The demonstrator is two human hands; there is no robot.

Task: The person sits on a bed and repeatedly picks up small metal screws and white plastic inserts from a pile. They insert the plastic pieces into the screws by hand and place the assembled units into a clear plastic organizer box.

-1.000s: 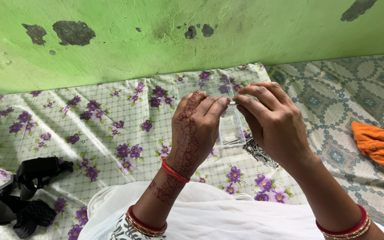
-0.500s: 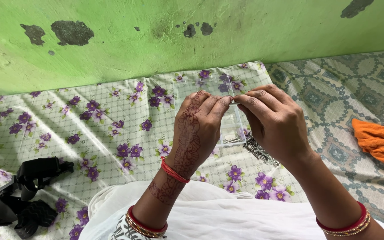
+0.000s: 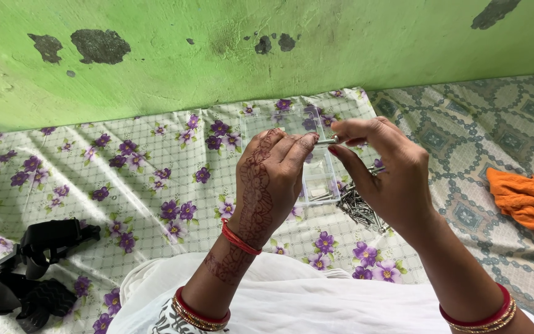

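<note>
My left hand [image 3: 273,179] and my right hand [image 3: 384,173] meet at the fingertips above a clear plastic compartment box [image 3: 316,176]. Between the pinched fingers of both hands sits a small silver screw [image 3: 327,141]. The box lies flat on a flower-printed sheet [image 3: 125,179], partly hidden behind my hands. A loose pile of metal screws [image 3: 360,207] lies just right of the box, under my right hand.
A black object [image 3: 29,272] lies at the lower left on the sheet. An orange cloth [image 3: 526,198] rests on a patterned mat [image 3: 483,142] at the right. A green peeling wall [image 3: 248,43] runs along the far side. White fabric [image 3: 292,297] covers my lap.
My hands have drawn slightly closer together at the fingertips and now pinch a small screw above the box. The box itself has not moved.
</note>
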